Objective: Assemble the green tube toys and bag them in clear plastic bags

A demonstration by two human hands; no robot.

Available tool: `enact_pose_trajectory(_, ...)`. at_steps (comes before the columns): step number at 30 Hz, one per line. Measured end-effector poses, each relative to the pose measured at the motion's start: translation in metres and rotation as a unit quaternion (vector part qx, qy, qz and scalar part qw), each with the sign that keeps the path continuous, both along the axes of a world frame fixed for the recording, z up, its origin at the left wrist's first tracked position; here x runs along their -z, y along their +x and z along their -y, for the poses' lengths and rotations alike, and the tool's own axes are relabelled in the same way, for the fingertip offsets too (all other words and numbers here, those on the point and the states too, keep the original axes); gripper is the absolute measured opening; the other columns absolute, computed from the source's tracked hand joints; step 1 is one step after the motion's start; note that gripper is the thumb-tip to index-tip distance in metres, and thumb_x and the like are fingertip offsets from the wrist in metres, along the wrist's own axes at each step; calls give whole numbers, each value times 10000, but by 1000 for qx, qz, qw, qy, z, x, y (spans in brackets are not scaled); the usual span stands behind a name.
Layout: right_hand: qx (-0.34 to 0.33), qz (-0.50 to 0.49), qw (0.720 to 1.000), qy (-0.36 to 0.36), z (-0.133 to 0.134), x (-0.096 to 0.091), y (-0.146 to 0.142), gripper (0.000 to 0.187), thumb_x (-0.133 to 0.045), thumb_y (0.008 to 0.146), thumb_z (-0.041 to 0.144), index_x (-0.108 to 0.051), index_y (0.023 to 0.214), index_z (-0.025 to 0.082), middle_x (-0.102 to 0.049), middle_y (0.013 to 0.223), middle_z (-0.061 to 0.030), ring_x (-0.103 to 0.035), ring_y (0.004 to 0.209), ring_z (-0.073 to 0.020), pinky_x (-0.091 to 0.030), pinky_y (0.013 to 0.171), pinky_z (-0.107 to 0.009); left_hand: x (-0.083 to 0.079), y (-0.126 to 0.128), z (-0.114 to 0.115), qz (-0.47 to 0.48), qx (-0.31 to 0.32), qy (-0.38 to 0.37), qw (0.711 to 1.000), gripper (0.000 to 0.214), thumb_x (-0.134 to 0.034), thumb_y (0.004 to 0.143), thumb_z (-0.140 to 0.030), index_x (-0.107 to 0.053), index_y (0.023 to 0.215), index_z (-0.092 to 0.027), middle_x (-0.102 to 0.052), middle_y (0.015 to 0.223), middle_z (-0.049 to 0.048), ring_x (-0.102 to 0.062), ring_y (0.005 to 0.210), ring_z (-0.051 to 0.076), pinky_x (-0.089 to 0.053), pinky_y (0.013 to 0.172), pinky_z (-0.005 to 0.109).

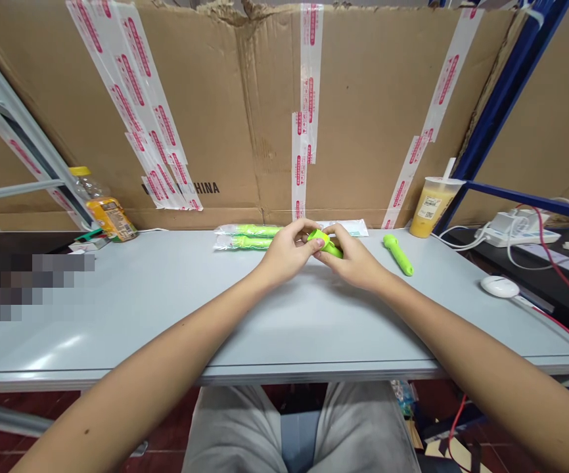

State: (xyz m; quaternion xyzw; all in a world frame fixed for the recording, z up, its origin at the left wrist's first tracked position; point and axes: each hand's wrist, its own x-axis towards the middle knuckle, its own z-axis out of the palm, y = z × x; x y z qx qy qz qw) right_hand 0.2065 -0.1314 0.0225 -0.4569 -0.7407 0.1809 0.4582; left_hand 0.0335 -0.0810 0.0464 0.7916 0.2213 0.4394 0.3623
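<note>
My left hand point(287, 249) and my right hand point(352, 261) meet above the middle of the table. Between them is a lime-green plastic piece point(334, 249) with a rounded, yellowish-green end point(318, 236). The fingers of my left hand are closed on the rounded end, while those of my right hand grip the body. Fingers cover much of it, so I cannot tell its exact kind. To the right lies a lime-green stick-shaped piece point(399, 255) with a wider head. Clear plastic packets point(248, 243) holding green items lie behind my left hand.
A lidded cup point(435, 207) of yellow drink stands at the back right. An orange drink bottle point(110, 213) leans at the back left. Cardboard point(215, 98) walls off the table's point(141, 302) rear. A white, spoon-shaped object point(500, 287), a power strip point(516, 226) and cables lie right.
</note>
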Motion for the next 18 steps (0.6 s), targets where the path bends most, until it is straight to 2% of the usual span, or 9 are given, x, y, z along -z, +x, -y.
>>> enact_pose_trajectory(4, -1, -10, 1000, -4, -1, 0, 5, 372, -602, 903, 413, -463, 1204, 243, -472, 673, 65, -458, 609, -155, -335, 609, -280, -3, -4, -3, -5, 48, 5, 999, 224, -614, 813, -172, -602, 1035, -198, -649, 1065, 52, -625, 985, 168, -512, 882, 329)
enact_pose_trajectory(7, -4, -41, 999, -20, -1, -1, 4, 369, -615, 891, 446, -498, 1169, 233, -529, 730, 41, -476, 615, -144, -350, 601, -276, -3, -5, -5, 7, 80, 6, 997, 225, -581, 801, -111, -597, 1011, -192, -642, 1117, 67, -615, 1084, 177, -488, 967, 352)
enact_pose_trajectory(10, -8, -81, 994, -76, -2, -2, 3, 362, -538, 923, 523, -531, 1123, 221, -595, 753, 10, -497, 581, -136, -368, 565, -272, -2, -6, -4, 14, 93, 10, 996, 207, -559, 804, -93, -604, 984, -184, -643, 1169, 85, -622, 1087, 178, -489, 981, 371)
enact_pose_trajectory(13, -6, -101, 988, -112, -2, -3, 2, 367, -467, 945, 557, -557, 947, 201, -590, 692, -1, -496, 537, -131, -360, 516, -262, -2, -5, -2, 8, 102, 24, 994, 236, -554, 807, -84, -625, 1009, -182, -648, 1204, 94, -626, 1080, 173, -489, 993, 381)
enact_pose_trajectory(16, -13, -108, 987, -121, -2, -5, 2, 368, -444, 954, 489, -507, 736, 198, -537, 612, -3, -462, 494, -123, -335, 479, -262, -2, -5, 0, -2, 100, 39, 994, 266, -560, 810, -88, -638, 1046, -185, -658, 1199, 93, -623, 1091, 175, -481, 1013, 388)
enact_pose_trajectory(18, -22, -117, 985, -128, -2, -6, 0, 359, -438, 946, 436, -489, 681, 199, -527, 597, -10, -449, 480, -123, -326, 467, -269, -2, -4, 1, -4, 85, 42, 995, 244, -577, 819, -116, -643, 1043, -186, -666, 1178, 92, -624, 1091, 180, -485, 1010, 390)
